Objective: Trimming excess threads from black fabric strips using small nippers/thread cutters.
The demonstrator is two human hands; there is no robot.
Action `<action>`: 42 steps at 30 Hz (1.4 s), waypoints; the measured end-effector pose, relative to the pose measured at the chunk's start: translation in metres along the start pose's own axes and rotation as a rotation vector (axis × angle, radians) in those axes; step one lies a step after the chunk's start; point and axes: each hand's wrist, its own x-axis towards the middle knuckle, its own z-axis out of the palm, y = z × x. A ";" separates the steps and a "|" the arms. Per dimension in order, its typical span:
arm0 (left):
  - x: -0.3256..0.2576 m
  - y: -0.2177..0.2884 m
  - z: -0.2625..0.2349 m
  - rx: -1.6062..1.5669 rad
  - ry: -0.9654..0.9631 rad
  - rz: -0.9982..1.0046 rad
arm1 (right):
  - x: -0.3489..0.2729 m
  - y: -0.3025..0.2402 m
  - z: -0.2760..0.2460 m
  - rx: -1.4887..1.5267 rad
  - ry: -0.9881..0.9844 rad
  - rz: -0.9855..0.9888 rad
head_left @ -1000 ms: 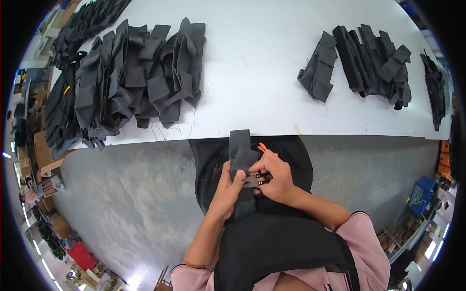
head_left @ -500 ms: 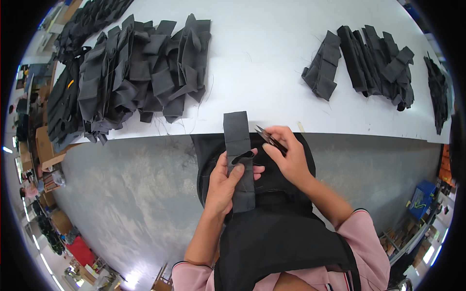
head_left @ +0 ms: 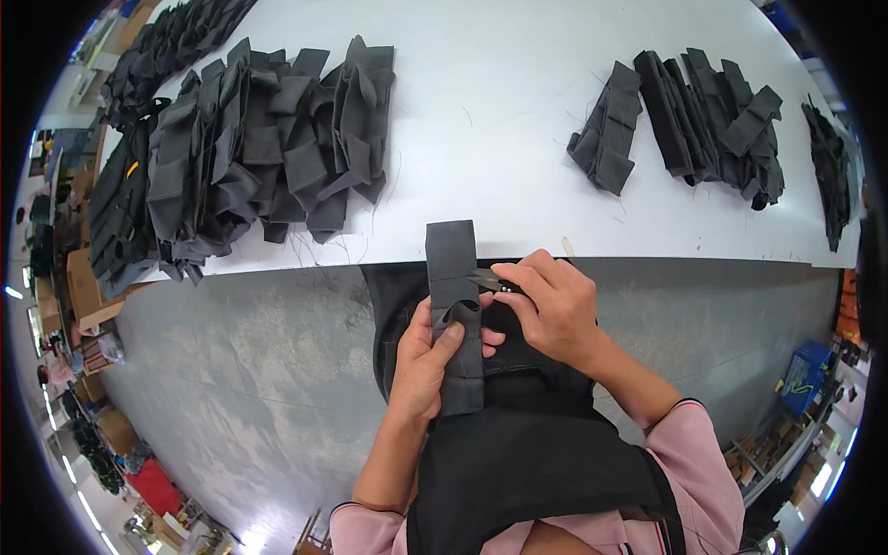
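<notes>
A dark grey sewn fabric strip [head_left: 451, 250] with cross seams and a raised loop lies lengthwise in my left hand [head_left: 427, 359]. My left thumb presses on it just below the loop, and the fingers curl beneath, their tips showing at its right edge. My right hand [head_left: 555, 310] is closed around small dark thread snips [head_left: 488, 279]. Their pointed blades touch the strip's right edge near a seam, above the loop. Most of the snips' handle is hidden by my fingers. Both hands are over my black apron [head_left: 546, 444], close to the table's front edge.
On the white table [head_left: 481, 139], a large heap of grey fabric strips [head_left: 264, 139] lies at the left. A single strip [head_left: 609, 129] and a smaller pile [head_left: 717, 120] lie at the right. Loose threads are scattered about. A blue crate [head_left: 805, 377] stands on the floor at right.
My right hand has brought the snips left, from apart to touching the strip's edge. The left hand holds the strip nearly as before.
</notes>
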 end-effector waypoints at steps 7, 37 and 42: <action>0.001 0.001 0.001 0.022 -0.007 -0.007 | -0.006 0.003 0.005 0.024 0.045 0.020; -0.001 -0.004 0.002 0.134 0.016 0.002 | 0.008 -0.009 0.013 -0.003 -0.035 -0.120; 0.000 -0.005 0.003 0.141 0.018 0.011 | 0.005 -0.007 0.017 0.000 -0.005 -0.123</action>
